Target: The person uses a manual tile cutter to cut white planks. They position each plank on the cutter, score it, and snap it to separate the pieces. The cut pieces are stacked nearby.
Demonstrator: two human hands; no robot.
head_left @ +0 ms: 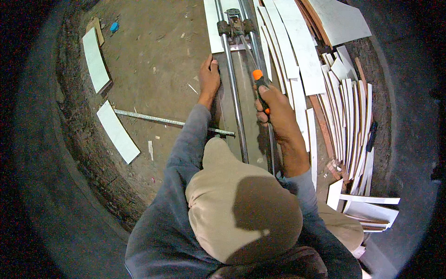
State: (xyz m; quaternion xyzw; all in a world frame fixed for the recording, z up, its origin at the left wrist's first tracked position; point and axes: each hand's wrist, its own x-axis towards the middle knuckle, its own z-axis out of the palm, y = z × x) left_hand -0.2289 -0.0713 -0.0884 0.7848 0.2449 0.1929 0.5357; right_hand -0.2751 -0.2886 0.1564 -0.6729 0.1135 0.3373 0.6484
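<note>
In the middle lies a manual tile cutter with two steel rails [233, 88] and a dark sliding carriage [235, 28]. My right hand [277, 104] is wrapped round the cutter's black-and-orange handle [258, 79], whose thin metal rod runs up to the carriage. A white tile [213, 32] lies under the rails at the far end. Beside the cutter's left edge, my left hand [209, 81] has its fingers stretched out, the fingertips at the tile's near left corner. Whether they press on the tile or on the cutter's base, I cannot tell.
Many white tile strips [346, 111] lie stacked at the right, beside larger white pieces [297, 46]. Two cut pieces [118, 132] rest on the dusty floor at the left. A measuring tape blade [153, 118] stretches under my left forearm. Beige cloth [241, 204] covers the near middle.
</note>
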